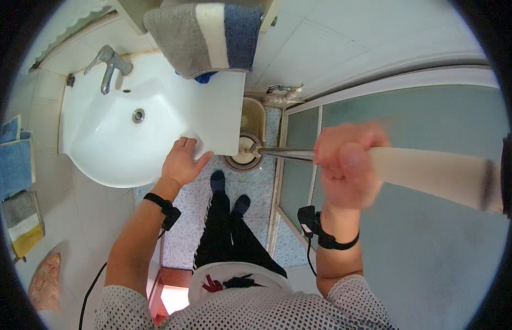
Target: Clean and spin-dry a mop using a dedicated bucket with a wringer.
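My right hand point(350, 165), blurred, is closed around the handle of a spin mop point(425, 171); its pale upper grip rises toward the right edge and its metal pole runs left and down. The pole's lower end reaches a round mop bucket point(244, 153) on the floor, beside the washbasin's right end. My left hand point(183, 161) rests with fingers spread on the front rim of the white washbasin point(214, 115), holding nothing. The basin has a chrome faucet point(111, 68) and a metal drain point(138, 116).
A grey, white and blue towel point(214, 37) hangs over the basin's back right. A framed frosted glass partition point(404, 222) stands on the right. Other towels point(16, 165) hang at left. A wall tap point(280, 88) is above a beige tub point(254, 115). Cables trail from both wristbands.
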